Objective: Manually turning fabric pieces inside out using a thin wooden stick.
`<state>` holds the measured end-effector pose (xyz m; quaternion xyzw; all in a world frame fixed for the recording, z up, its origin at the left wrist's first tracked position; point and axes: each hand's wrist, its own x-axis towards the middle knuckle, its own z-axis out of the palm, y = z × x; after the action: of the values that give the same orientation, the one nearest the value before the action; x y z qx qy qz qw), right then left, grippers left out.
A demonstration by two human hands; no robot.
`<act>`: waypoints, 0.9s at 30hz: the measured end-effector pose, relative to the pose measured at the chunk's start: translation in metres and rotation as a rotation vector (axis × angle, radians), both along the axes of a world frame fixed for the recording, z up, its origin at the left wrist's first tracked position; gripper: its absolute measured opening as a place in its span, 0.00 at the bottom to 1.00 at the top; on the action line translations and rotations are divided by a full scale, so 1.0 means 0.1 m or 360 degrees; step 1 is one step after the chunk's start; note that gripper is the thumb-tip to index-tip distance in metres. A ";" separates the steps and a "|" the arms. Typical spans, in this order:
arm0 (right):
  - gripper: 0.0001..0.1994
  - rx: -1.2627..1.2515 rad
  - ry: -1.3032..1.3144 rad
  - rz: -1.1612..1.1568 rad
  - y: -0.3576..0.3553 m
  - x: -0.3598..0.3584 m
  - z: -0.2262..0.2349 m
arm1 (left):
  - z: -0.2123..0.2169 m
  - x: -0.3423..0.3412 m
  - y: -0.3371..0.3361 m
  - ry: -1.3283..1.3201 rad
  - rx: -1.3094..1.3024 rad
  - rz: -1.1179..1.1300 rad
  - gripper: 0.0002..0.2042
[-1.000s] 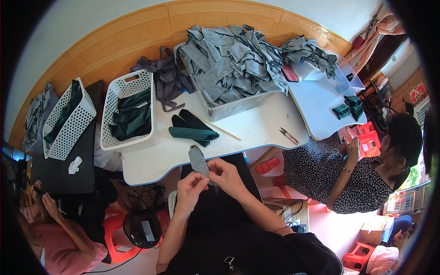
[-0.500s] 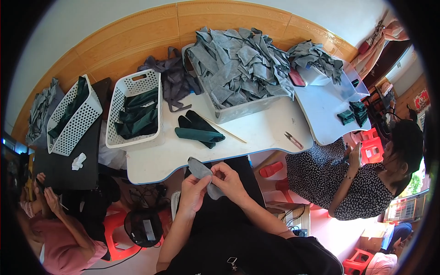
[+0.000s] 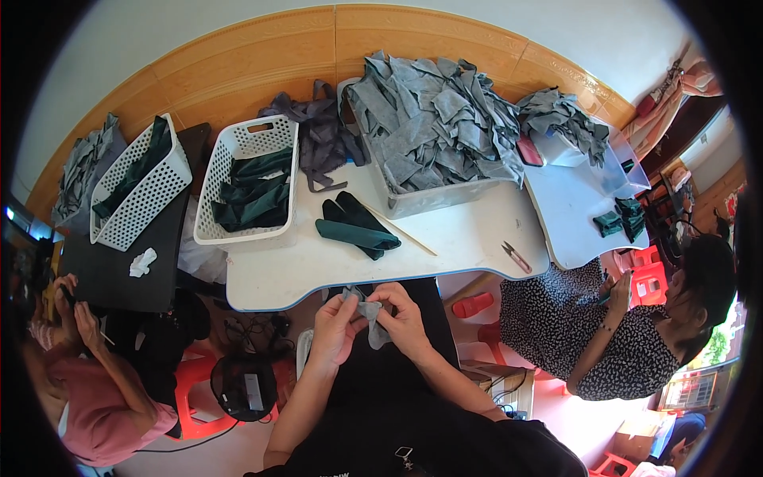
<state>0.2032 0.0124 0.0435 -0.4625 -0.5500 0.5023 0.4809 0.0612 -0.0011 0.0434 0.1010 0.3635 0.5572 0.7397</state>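
Just in front of the table's near edge, a small grey fabric piece (image 3: pixel 372 308) is bunched between my two hands. My left hand (image 3: pixel 337 327) pinches it from one side and my right hand (image 3: pixel 404 321) from the other, fingertips close together. One end of the cloth hangs below the fingers; part of it is hidden by them. Beyond my hands, several dark green velvety fabric pieces (image 3: pixel 358 232) lie on the white table (image 3: pixel 274 274). A thin wooden stick (image 3: pixel 415 239) rests beside them, and thread snips (image 3: pixel 517 257) lie farther right.
A white perforated basket (image 3: pixel 248 240) holds green cloth. Behind it lie dark strips (image 3: pixel 318 151); a grey tub (image 3: pixel 437 202) is heaped with grey pieces. Another white basket (image 3: pixel 151 203) tilts on a black table (image 3: pixel 119 278). Co-workers sit left and right, near red stools (image 3: pixel 191 397).
The grey fabric has been folded and bunched lower between my fingers; before, its upper end stood up above them. The view has shifted slightly, so the table appears farther right.
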 end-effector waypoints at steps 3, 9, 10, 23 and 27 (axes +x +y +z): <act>0.10 -0.0007 -0.0003 -0.0089 -0.02 -0.01 0.03 | -0.03 0.05 -0.02 0.0075 0.0010 -0.0210 0.09; 0.12 0.0085 -0.0278 -0.0075 -0.01 0.05 0.06 | -0.03 0.09 -0.09 -0.0002 -0.0045 -0.0285 0.10; 0.13 0.0099 -0.0294 -0.0055 -0.01 0.06 0.06 | -0.03 0.08 -0.09 0.0051 -0.0045 -0.0302 0.11; 0.12 0.0093 -0.0217 -0.0091 -0.08 0.07 0.02 | -0.11 0.06 -0.04 -0.0108 0.0120 -0.0151 0.08; 0.11 0.0002 0.0007 0.0005 -0.09 0.07 0.02 | -0.12 0.05 -0.02 -0.0368 0.0009 -0.0047 0.07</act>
<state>0.2101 0.0037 0.0460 -0.4602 -0.5502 0.5036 0.4815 0.0664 -0.0034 0.0315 0.0434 0.2726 0.5552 0.7846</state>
